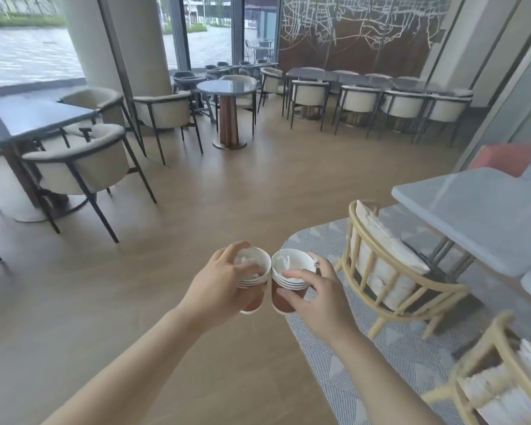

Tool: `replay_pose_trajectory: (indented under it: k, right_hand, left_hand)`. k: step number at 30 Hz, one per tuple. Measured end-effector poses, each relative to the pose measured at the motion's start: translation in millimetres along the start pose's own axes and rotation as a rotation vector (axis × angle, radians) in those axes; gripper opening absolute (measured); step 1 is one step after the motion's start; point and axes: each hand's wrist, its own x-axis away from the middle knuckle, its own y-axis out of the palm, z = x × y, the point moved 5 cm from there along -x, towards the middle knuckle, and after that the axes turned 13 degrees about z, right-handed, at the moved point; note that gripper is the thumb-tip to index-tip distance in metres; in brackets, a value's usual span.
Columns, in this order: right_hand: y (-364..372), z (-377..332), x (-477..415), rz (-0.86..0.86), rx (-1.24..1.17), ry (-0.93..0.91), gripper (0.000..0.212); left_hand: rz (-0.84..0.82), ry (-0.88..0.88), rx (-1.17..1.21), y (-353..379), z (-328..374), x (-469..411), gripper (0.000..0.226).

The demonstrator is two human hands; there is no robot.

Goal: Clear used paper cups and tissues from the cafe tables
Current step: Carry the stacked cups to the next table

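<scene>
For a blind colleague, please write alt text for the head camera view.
Each hand grips a stack of paper cups holding tissue: left hand, left stack; right hand, right stack. A round table and chairs stand behind.

No lettering can be read anywhere — not on the paper cups [278, 279], nor the wall panel [350, 35].

- left cup stack [252, 282] and right cup stack [288, 285], lower centre: matt brown paper, white rims.
- tissue [288, 264] inside: crumpled soft paper.
- floor [196, 194]: smooth wood-look planks.
- round table [226, 86], upper centre: glossy top, wooden pedestal.
- chair [390, 274], right: pale wood, cloth cushions.
</scene>
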Motion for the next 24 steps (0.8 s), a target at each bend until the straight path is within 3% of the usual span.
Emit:
replay_pose_trajectory:
  k: [13, 24]
  right_hand:
    - [69, 153, -294, 0.155, -0.032, 0.071, 0.029]
    - [101, 277, -554, 0.06, -0.101, 0.104, 0.028]
  left_hand:
    - [-0.035, 0.058, 0.013, 149, -87, -313, 0.028]
    - [-0.035, -0.129, 0.106, 271, -147, -556, 0.015]
